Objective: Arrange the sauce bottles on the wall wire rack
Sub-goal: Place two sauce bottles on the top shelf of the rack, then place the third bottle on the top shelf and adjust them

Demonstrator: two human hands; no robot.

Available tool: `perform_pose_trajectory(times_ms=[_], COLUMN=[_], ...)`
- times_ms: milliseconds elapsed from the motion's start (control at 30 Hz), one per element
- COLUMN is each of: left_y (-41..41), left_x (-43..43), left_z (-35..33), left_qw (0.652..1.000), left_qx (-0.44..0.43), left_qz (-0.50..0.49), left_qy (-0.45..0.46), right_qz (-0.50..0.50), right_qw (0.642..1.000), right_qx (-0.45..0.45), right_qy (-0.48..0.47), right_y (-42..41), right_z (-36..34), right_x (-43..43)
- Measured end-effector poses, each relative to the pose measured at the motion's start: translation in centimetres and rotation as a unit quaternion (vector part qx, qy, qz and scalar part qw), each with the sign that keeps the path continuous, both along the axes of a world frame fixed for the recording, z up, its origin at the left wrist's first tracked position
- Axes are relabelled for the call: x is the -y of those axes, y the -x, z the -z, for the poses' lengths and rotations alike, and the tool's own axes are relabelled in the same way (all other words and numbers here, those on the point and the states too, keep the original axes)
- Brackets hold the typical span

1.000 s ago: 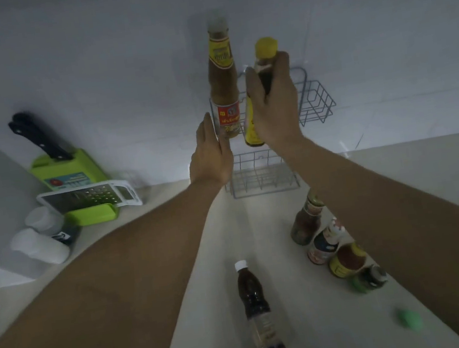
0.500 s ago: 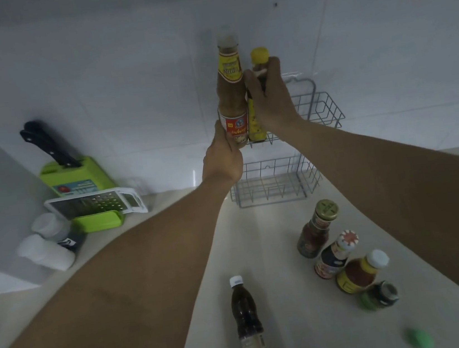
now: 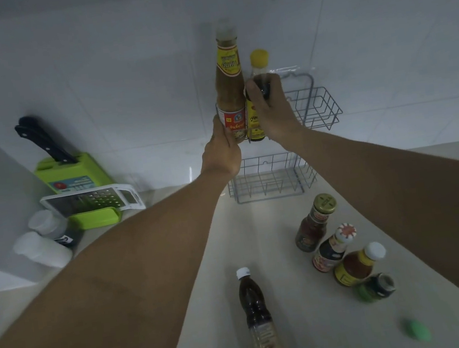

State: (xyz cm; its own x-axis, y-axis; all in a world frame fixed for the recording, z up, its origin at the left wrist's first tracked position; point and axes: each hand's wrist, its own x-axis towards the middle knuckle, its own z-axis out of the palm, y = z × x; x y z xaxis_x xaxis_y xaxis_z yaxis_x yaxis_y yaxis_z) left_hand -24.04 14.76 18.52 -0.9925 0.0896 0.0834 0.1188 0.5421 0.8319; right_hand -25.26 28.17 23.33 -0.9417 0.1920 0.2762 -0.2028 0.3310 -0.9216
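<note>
A: Nearest us on the bench (image 3: 274, 238) we note a dark bottle with a white cap (image 3: 258, 320), standing alone. What lies to its right?

B: A diagonal row of four: a green-lidded jar (image 3: 379, 287), an orange sauce bottle with a white cap (image 3: 357, 265), a dark bottle with a red-and-white cap (image 3: 333, 249), and a red sauce jar with a gold lid (image 3: 315, 222). A green blob (image 3: 417, 330) lies apart, at the lower right; we cannot tell what it is.

A: And at the left?

B: Two white-capped shakers (image 3: 46, 241), a grater (image 3: 92, 202) leaning on a green knife block (image 3: 74, 179) with a black-handled knife (image 3: 43, 141).

A: Farther back, on the wall?

B: The wire rack: its lower basket (image 3: 272, 177) holds nothing; its upper basket (image 3: 316, 108) holds two bottles at the left end.

A: The hands?

B: The left hand (image 3: 224, 152) curls around the base of the tall brown sauce bottle (image 3: 230, 86) and the basket's corner. The right hand (image 3: 272, 107) is closed around the yellow-capped soy bottle (image 3: 258, 94), which stands upright in the upper basket, touching the tall bottle.
</note>
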Motion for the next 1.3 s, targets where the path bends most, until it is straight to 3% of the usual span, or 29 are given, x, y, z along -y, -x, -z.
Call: perform_pose_trajectory(times_ms=[167,300,400,467,567,667,800,1000,1300], left_y=[0.7,-1.0,-4.0,-6.0,-9.2,-12.9,-17.9,-21.9,-22.7], left_x=[1.0,1.7,2.8,3.8,5.3,6.5,8.0,8.2,7.2], left_z=[-0.3,1.0,3.2,5.6,10.1,14.0,18.1,22.9,24.0], left_qw=[0.998,0.994,0.981,0.975,0.968,0.962,0.959,0.924,0.898], left_qx=[0.034,0.03,-0.03,-0.042,-0.017,0.019,0.074,0.134,0.119], left_qz=[0.036,-0.004,-0.023,-0.012,0.004,0.012,0.007,0.061,0.048], left_qy=[0.031,0.106,0.192,0.218,0.251,0.273,0.274,0.353,0.421], right_qz=[0.025,0.17,0.171,0.161,0.115,0.048,-0.021,-0.002,0.043], right_qw=[0.999,0.981,0.976,0.976,0.974,0.946,0.904,0.895,0.894], right_qx=[0.038,-0.066,-0.097,-0.049,0.096,0.241,0.366,0.384,0.384], right_qy=[-0.006,-0.058,-0.096,-0.137,-0.171,-0.213,-0.221,-0.229,-0.227], right_y=[-1.5,-4.2,-7.9,-10.4,-14.1,-17.7,-21.6,-24.7,-25.5], right_z=[-0.6,1.0,4.1,7.1,11.9,15.8,19.5,22.3,23.8], right_x=[0.8,2.3,3.8,4.8,6.0,7.0,8.1,9.7,10.3])
